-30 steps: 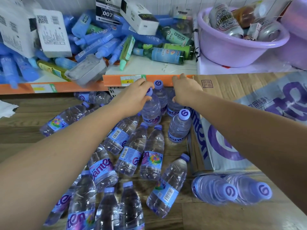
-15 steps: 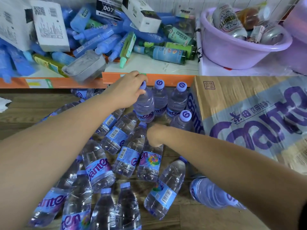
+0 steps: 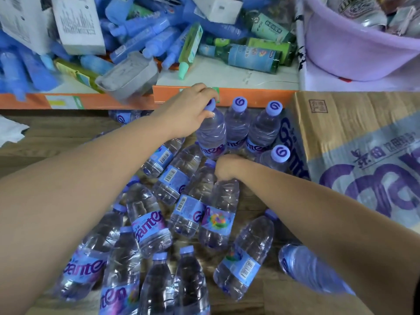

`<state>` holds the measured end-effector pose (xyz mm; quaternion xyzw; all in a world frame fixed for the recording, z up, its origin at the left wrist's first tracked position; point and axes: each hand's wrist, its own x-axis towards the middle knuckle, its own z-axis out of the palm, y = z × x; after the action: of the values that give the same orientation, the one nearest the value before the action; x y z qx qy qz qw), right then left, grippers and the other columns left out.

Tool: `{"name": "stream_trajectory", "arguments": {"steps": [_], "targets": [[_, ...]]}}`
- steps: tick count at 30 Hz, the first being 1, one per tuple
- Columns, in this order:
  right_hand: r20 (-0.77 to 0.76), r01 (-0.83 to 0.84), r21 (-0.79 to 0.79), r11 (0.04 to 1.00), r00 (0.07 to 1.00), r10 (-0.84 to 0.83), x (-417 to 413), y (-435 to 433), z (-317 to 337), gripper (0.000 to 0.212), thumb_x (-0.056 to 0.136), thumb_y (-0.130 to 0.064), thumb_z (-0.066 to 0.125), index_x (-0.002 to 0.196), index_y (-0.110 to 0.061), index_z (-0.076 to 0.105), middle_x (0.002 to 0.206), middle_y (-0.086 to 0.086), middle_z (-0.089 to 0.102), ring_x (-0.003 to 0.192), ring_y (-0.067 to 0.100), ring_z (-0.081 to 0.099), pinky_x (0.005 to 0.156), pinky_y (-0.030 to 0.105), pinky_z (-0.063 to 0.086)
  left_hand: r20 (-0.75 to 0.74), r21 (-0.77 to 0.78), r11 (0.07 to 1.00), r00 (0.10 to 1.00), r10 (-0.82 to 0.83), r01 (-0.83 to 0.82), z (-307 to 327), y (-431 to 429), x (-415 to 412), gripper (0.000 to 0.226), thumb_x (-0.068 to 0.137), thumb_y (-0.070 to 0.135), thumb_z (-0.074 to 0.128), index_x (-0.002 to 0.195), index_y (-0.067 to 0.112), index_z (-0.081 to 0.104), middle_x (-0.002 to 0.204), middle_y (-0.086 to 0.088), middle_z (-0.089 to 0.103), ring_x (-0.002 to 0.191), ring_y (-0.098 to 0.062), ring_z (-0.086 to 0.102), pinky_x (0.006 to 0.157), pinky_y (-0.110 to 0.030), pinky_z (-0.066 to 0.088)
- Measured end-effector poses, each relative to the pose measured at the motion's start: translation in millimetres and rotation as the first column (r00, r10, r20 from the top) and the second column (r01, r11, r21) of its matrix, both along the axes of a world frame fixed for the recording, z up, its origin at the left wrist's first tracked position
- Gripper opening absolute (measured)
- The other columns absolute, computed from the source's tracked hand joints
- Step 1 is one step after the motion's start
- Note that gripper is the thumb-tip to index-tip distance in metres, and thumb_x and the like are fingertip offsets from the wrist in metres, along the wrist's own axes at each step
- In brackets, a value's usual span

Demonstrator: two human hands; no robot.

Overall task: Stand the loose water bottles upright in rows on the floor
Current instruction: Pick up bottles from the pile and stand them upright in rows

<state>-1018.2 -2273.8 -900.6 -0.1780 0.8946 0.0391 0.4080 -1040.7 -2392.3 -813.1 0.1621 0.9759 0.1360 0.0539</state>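
Clear water bottles with purple caps and purple labels cover the wooden floor point(image 3: 56, 146). Three stand upright in a row by the shelf edge, and a fourth upright bottle point(image 3: 276, 159) stands in front of them beside the carton. My left hand point(image 3: 188, 112) grips the neck of the leftmost upright bottle point(image 3: 212, 135). My right hand point(image 3: 228, 167) closes over the neck of a lying bottle point(image 3: 219, 214) with a flower label. Several more bottles lie flat around it, among them a bottle with a barcode label point(image 3: 246, 258).
A brown carton with purple lettering point(image 3: 363, 155) lies at the right. A low orange-edged shelf point(image 3: 250, 96) behind holds blue and green bottles, boxes and a purple basin point(image 3: 354, 48). White paper point(image 3: 11, 133) lies at far left.
My right hand came off the back row and dropped down to the neck of the lying flower-label bottle. My left hand has stayed on the leftmost upright bottle's neck.
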Motion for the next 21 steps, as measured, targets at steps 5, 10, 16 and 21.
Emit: {"name": "stream_trajectory", "arguments": {"steps": [5, 10, 16, 21], "targets": [[0.145, 0.077, -0.166, 0.983, 0.988, -0.053, 6.5, 3.2, 43.4, 0.021, 0.096, -0.02, 0.053, 0.081, -0.006, 0.051, 0.072, 0.001, 0.04, 0.065, 0.018, 0.051, 0.056, 0.021, 0.044, 0.017, -0.056, 0.997, 0.999, -0.045, 0.046, 4.9, 11.5, 3.6, 0.036, 0.094, 0.019, 0.052, 0.128, 0.011, 0.049, 0.127, -0.011, 0.047, 0.113, -0.033, 0.051, 0.098, -0.044, 0.04], [0.008, -0.246, -0.091, 0.965, 0.969, 0.248, 32.6, 1.2, 71.9, 0.04, 0.089, -0.026, 0.062, 0.058, -0.012, 0.042, 0.059, -0.003, 0.046, 0.057, 0.016, 0.05, 0.053, 0.024, 0.04, -0.019, -0.137, 0.99, 0.999, -0.032, 0.029, 11.5, 20.3, 9.6, 0.035, 0.095, 0.023, 0.05, 0.128, 0.016, 0.048, 0.128, -0.007, 0.047, 0.11, -0.032, 0.054, 0.09, -0.044, 0.047], [-0.116, -0.169, -0.195, 0.966, 0.982, 0.148, 43.2, 20.2, 81.5, 0.037, 0.085, -0.023, 0.067, 0.058, -0.011, 0.044, 0.04, 0.0, 0.048, 0.06, 0.025, 0.054, 0.053, 0.024, 0.039, -0.083, -0.103, 0.994, 0.996, -0.038, 0.03, 29.5, 31.5, 12.5, 0.034, 0.094, 0.027, 0.051, 0.126, 0.015, 0.05, 0.125, -0.008, 0.051, 0.11, -0.032, 0.053, 0.091, -0.042, 0.044], [-0.057, -0.266, -0.252, 0.93, 0.964, 0.26, 52.5, 30.5, 82.9, 0.029, 0.084, -0.013, 0.065, 0.109, 0.0, 0.06, 0.101, 0.016, 0.07, 0.09, 0.027, 0.065, 0.053, 0.024, 0.038, -0.068, -0.023, 0.999, 0.996, -0.051, 0.049, 25.5, 51.8, 15.6, 0.032, 0.093, 0.025, 0.053, 0.122, 0.012, 0.052, 0.121, -0.01, 0.052, 0.109, -0.03, 0.053, 0.092, -0.038, 0.041]]}}
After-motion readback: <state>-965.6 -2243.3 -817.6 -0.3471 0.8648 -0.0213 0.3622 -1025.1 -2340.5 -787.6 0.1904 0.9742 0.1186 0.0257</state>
